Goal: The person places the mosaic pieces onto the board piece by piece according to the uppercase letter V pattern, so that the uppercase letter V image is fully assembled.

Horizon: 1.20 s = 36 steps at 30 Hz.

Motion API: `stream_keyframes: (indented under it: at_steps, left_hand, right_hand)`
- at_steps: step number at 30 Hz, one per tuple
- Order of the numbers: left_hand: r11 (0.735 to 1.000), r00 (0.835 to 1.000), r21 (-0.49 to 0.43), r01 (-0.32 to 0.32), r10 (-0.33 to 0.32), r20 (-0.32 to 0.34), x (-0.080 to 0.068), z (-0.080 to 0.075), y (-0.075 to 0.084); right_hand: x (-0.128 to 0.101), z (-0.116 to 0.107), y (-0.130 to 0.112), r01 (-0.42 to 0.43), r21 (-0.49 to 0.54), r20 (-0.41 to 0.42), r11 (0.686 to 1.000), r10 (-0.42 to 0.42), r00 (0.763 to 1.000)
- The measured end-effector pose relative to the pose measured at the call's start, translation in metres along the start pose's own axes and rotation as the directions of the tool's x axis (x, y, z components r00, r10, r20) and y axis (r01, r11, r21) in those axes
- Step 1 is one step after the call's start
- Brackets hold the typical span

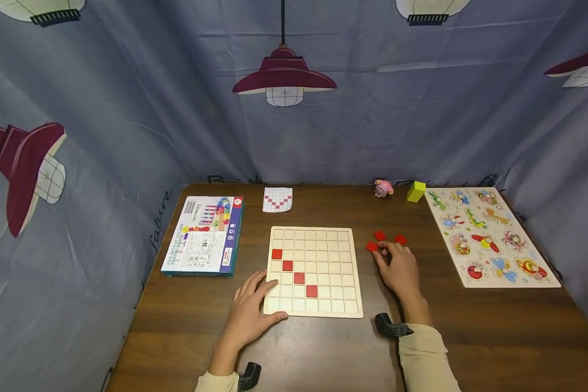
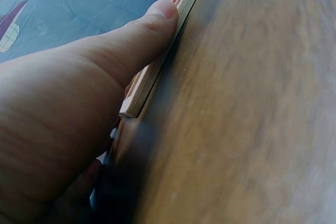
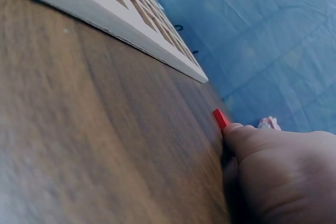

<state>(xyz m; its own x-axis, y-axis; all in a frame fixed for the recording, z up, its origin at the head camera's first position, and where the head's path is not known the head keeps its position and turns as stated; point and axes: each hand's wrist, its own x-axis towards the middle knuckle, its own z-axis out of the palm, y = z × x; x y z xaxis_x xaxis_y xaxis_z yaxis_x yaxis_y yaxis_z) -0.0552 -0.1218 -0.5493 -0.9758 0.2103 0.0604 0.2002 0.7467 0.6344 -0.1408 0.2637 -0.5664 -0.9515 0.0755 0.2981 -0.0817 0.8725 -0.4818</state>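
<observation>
The counter point(image 1: 330, 354) shows smooth brown wood grain, faintly glossy toward six o'clock. The grid board point(image 1: 322, 267) looks like pale, matt, unvarnished wood. From it, at two o'clock, the red tiles point(image 1: 400, 239) and yellow block point(image 1: 414, 193) look smooth; at three, the picture board point(image 1: 488, 256) is smooth and printed; at ten, the box point(image 1: 206, 234) seems printed cardboard; at eleven, the slip point(image 1: 278, 194) resembles matt paper. Toward twelve hangs creased cloth curtain point(image 1: 353, 130). The sleeves point(image 1: 423, 356) are matt cloth.

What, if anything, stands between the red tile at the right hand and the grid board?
Nothing visible does. Between the red tile at the right hand and the grid board lies only tabletop; the left hand rests at the board's near-left corner, off that path.
</observation>
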Motion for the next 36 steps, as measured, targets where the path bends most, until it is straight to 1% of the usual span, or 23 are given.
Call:
stream_keyframes:
  at_steps: [5,10,15,17,20,23,29,33,36]
  left_hand:
    - [1.000,1.000,0.004,0.001,-0.001,-0.004,-0.001,-0.001,0.000]
    - [1.000,1.000,0.007,-0.006,0.006,-0.007,0.001,0.001,0.000]
    - [1.000,1.000,0.016,0.008,-0.008,-0.018,-0.004,-0.002,-0.001]
    - [1.000,1.000,0.012,0.008,-0.007,-0.014,-0.004,-0.003,-0.001]
    - [1.000,1.000,0.007,-0.006,0.006,-0.007,-0.002,-0.002,0.001]
    - [1.000,1.000,-0.006,-0.006,0.006,-0.006,-0.002,-0.001,0.002]
    - [1.000,1.000,0.004,-0.005,0.005,-0.018,-0.003,0.000,0.000]
    - [1.000,1.000,0.003,-0.004,0.004,-0.014,-0.002,-0.001,0.000]
    - [1.000,1.000,0.000,-0.004,0.004,-0.008,-0.002,-0.001,0.000]
  right_hand:
    - [-0.002,0.002,-0.001,0.029,-0.004,-0.015,1.000,-0.029,0.999]
    - [0.001,0.001,-0.001,0.041,-0.005,-0.048,0.999,-0.041,0.998]
    - [-0.001,0.006,-0.005,0.064,-0.007,-0.031,0.998,-0.064,0.997]
    - [-0.004,0.007,-0.005,0.068,0.002,-0.035,0.998,-0.068,0.997]
    - [-0.007,0.005,-0.004,0.076,0.021,-0.062,0.997,-0.075,0.995]
    - [-0.012,0.004,-0.005,0.104,0.046,-0.074,0.993,-0.101,0.992]
    - [-0.025,0.007,-0.019,0.183,0.132,-0.098,0.974,-0.171,0.980]
    - [-0.034,0.011,-0.033,0.239,0.162,-0.078,0.957,-0.229,0.970]
    - [-0.038,0.012,-0.043,0.283,0.203,-0.065,0.938,-0.275,0.959]
